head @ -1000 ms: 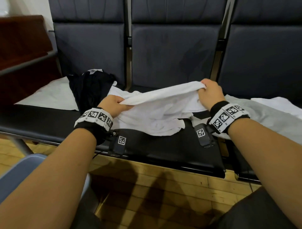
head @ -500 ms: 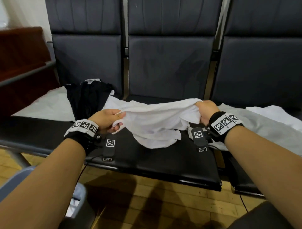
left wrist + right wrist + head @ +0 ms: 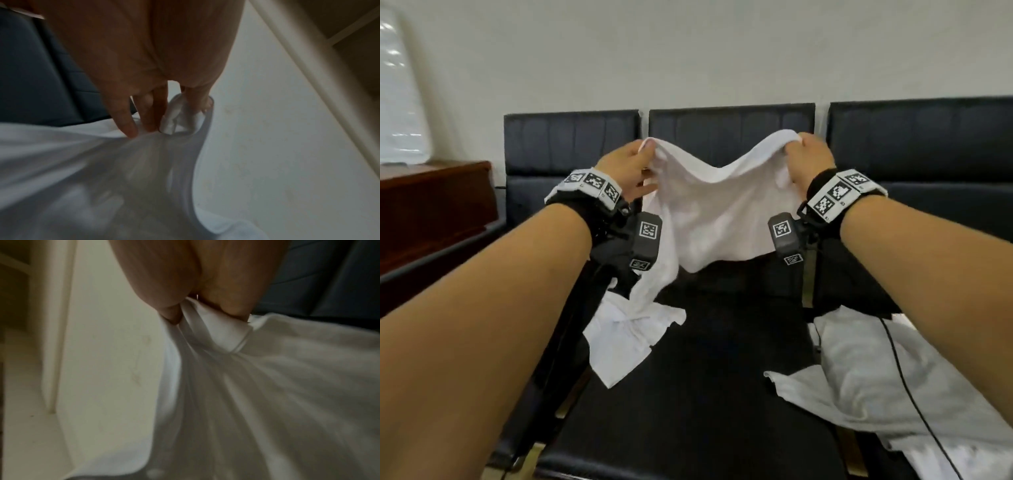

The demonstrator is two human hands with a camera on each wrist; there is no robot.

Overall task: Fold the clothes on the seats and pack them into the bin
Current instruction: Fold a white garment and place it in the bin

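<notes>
A white garment point(image 3: 714, 209) hangs in the air in front of the middle seat back, held up by both hands at its top corners. My left hand point(image 3: 631, 168) pinches the left corner, and the left wrist view shows the fingers point(image 3: 144, 113) curled into the cloth point(image 3: 102, 170). My right hand point(image 3: 808, 157) grips the right corner, bunched between thumb and fingers point(image 3: 234, 306) in the right wrist view. The lower end of the garment trails onto the middle seat point(image 3: 722, 377). The bin is out of view.
Three dark padded seats stand against a pale wall point(image 3: 722, 51). A light grey garment point(image 3: 876, 377) lies on the right seat with a black cable point(image 3: 904, 377) across it. A wooden cabinet point(image 3: 431, 205) stands at the left.
Both hands have lifted the white garment from just above the seat up to seat-back height, spreading it between them. My head has tilted up, so the wall shows and the floor and bin are gone.
</notes>
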